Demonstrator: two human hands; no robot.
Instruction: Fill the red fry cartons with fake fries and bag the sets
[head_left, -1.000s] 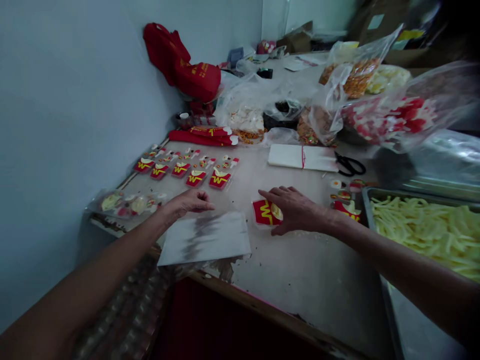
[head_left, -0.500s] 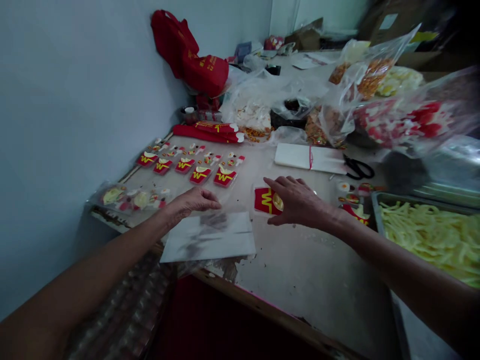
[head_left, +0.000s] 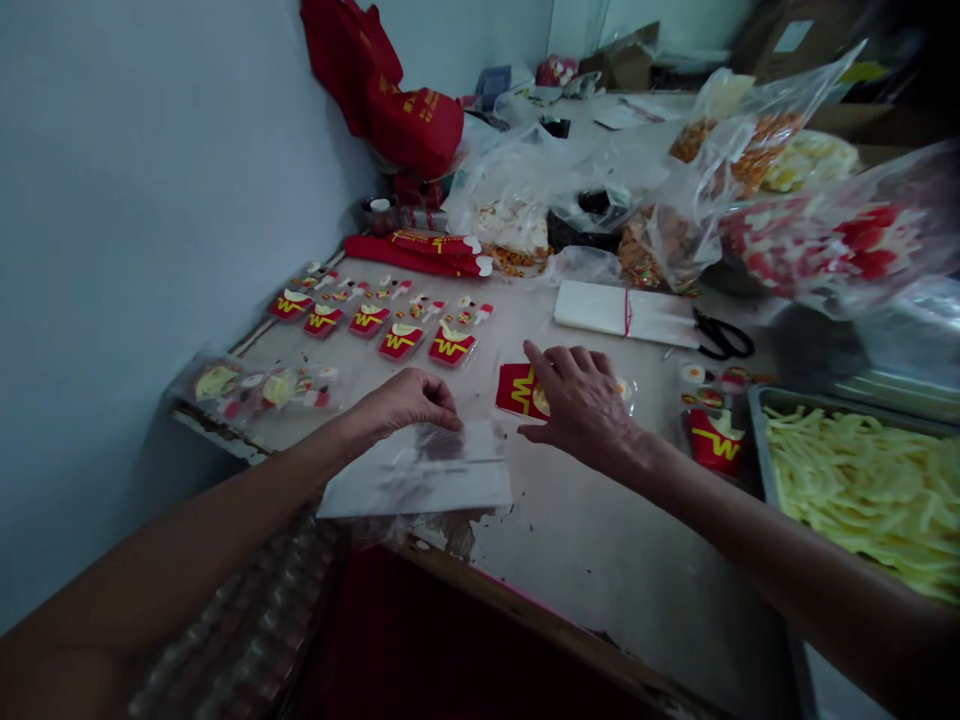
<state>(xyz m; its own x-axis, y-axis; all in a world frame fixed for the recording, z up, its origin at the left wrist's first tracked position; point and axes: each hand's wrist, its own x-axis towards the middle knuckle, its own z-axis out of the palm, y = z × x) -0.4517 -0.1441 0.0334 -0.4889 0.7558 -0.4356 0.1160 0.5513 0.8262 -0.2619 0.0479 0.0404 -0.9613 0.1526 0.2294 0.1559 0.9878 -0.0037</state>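
My left hand [head_left: 420,402] is closed in a pinch above the upper edge of a white sheet-like stack [head_left: 420,475] with clear plastic on it. What the fingertips hold, if anything, I cannot make out. Over a clear packet with a red fries-box piece [head_left: 514,389] marked with a yellow W, my right hand [head_left: 581,405] spreads its fingers, thumb apart. That hand covers the packet's middle; small food-shaped pieces show past its far side. Another red fries-box packet [head_left: 715,440] lies right of my right wrist.
Several similar packets [head_left: 400,341] lie in a row at the back left. A metal tray [head_left: 761,440] holds pale yellow fry-shaped strips at right. Black-handled scissors [head_left: 726,335] rest beside a banded white stack [head_left: 592,307]. Filled plastic bags [head_left: 847,235] crowd behind.
My left hand has shifted slightly right above the stack. My right hand and the fries-box packet under it have moved slightly left. The camera view has shifted a little.
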